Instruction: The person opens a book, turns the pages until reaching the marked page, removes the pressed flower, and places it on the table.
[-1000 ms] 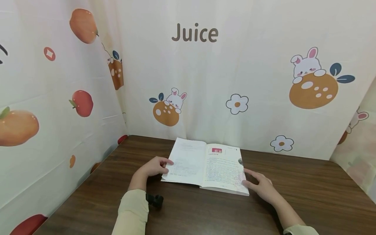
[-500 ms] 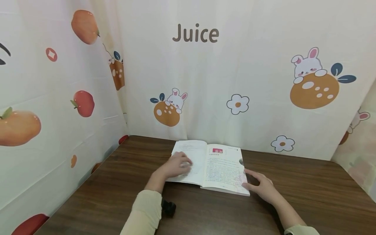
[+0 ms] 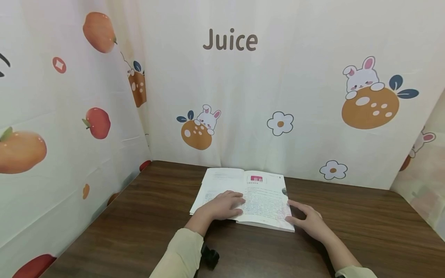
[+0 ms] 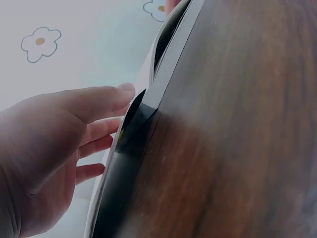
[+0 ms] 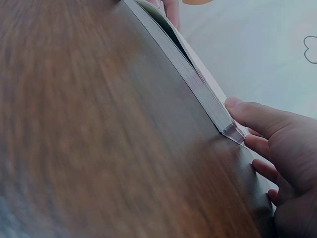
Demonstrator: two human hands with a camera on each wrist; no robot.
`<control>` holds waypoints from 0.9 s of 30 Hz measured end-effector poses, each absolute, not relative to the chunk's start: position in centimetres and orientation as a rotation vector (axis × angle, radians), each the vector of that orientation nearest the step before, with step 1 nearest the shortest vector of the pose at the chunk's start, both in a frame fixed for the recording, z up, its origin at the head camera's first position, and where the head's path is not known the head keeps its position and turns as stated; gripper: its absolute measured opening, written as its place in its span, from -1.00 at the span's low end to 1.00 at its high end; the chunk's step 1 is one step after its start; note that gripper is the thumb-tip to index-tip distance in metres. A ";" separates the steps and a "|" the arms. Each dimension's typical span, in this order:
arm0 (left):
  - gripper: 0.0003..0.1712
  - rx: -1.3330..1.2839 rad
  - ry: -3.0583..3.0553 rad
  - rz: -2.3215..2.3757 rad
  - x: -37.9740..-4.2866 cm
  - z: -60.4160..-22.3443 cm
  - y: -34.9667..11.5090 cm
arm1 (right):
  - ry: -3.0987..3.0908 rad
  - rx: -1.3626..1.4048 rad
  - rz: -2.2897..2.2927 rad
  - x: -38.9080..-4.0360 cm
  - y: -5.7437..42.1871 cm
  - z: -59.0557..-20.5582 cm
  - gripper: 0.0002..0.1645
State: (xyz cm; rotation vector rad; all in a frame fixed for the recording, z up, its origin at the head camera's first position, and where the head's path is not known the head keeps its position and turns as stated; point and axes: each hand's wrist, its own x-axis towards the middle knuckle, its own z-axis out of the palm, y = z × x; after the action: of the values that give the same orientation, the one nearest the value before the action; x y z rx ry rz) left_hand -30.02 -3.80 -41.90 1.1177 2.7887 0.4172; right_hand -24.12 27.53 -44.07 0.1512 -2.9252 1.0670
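An open book (image 3: 264, 200) lies on the table with its printed pages up. My left hand (image 3: 222, 204) rests on the lower part of the left page near the gutter, its fingers loosely extended and pointing right. In the left wrist view the left hand (image 4: 64, 134) lies along the raised curve of the pages, with a dark gap below them. My right hand (image 3: 309, 222) touches the book's right edge, thumb and forefinger spread apart. In the right wrist view, the right thumb (image 5: 247, 111) rests at the page edge while the other fingers lie lower beside the page block.
The dark wooden table (image 3: 139, 231) extends around the book. A pale printed curtain (image 3: 243, 96) hangs behind the table and along its left side. A small black wrist camera (image 3: 210, 256) sits beside the left cuff.
My left hand has slid from the left page's outer edge across the page to the gutter. The left page now lies flatter. The right hand has stayed at the right edge.
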 end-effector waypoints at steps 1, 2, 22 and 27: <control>-0.49 1.120 2.782 0.431 -30.1 -41.9 -3.8 | -2.922 0.155 1.066 -24.1 27.5 -44.1 -0.14; -0.49 1.118 2.777 0.443 -30.1 -42.0 -3.8 | -2.917 0.161 1.065 -24.1 27.5 -44.1 -0.15; -0.58 0.936 2.694 0.602 -29.7 -41.8 -3.4 | -2.893 0.428 1.170 -24.0 28.8 -44.1 -0.26; -0.56 0.911 2.746 0.593 -29.4 -41.9 -3.1 | -2.885 0.577 1.301 -24.0 29.5 -44.3 -0.22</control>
State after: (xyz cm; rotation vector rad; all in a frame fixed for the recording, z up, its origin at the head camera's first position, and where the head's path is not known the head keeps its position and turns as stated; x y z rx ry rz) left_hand -29.40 -3.05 -41.86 0.9109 2.7458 0.5934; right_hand -24.04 29.52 -44.26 0.5771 -2.8850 1.3009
